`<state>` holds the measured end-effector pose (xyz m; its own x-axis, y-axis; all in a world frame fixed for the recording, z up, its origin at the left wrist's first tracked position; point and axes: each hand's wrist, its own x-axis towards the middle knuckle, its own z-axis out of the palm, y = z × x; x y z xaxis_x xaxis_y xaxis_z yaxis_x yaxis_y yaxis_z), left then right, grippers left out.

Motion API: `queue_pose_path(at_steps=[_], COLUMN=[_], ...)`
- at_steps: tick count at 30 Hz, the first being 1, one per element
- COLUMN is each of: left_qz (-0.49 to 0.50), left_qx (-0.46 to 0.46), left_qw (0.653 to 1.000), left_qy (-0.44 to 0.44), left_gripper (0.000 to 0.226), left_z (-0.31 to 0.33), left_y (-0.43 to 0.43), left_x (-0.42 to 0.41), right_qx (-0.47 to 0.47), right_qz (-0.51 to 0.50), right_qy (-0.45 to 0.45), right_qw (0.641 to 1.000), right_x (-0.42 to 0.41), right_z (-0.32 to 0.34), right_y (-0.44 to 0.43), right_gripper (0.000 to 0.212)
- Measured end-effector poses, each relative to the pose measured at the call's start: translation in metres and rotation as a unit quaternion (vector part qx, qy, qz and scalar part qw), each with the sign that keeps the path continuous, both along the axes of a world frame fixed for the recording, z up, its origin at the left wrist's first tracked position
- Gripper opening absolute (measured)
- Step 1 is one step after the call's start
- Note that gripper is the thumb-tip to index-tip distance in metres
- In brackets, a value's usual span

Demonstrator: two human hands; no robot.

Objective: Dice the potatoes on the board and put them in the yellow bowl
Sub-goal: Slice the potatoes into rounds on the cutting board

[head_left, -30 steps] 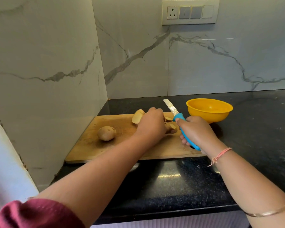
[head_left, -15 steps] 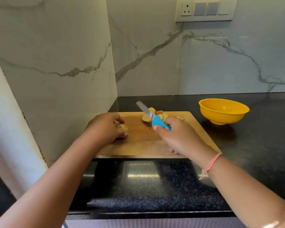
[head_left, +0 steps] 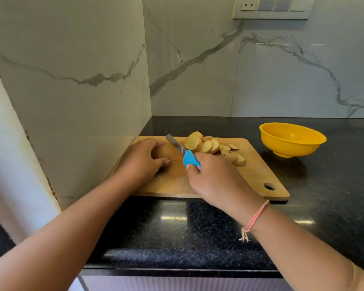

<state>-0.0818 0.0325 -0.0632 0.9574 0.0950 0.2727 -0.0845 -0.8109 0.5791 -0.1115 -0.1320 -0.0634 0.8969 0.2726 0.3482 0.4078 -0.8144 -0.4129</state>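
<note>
Findings: potato slices (head_left: 210, 145) lie piled at the far middle of the board (head_left: 250, 175), well apart from the yellow bowl (head_left: 290, 147) on the worktop (head_left: 198, 227). The right hand (head_left: 214, 181) has its fingers wrapped round the knife (head_left: 191, 161) handle. The left hand (head_left: 143, 162) has fingers curled down on the board; anything beneath is hidden. Judgement: slices are light, firm and probably slick on cut faces. Lay them flat and pin from above, clear of the blade.
</note>
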Motion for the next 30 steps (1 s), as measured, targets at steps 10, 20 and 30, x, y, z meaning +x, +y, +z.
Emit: queue_pose_path(at_steps=[10,20,30], left_qz=[0.016,0.043,0.042], left_qx=[-0.074,-0.075,-0.060], left_qw=[0.997,0.996,0.997], left_qy=[-0.006,-0.015,-0.020], left_gripper=[0.051,0.056,0.051], left_z=[-0.007,-0.008,-0.006], left_y=[0.005,0.005,0.004], left_x=[-0.001,0.000,0.001], right_qx=[-0.011,-0.007,-0.056], right_qz=[0.019,0.020,0.003], right_qy=[-0.009,-0.001,0.049], right_qw=[1.000,1.000,0.997], right_x=[-0.007,-0.010,-0.008], right_z=[-0.002,0.002,0.013], right_y=[0.006,0.009,0.015], right_gripper=[0.029,0.038,0.031])
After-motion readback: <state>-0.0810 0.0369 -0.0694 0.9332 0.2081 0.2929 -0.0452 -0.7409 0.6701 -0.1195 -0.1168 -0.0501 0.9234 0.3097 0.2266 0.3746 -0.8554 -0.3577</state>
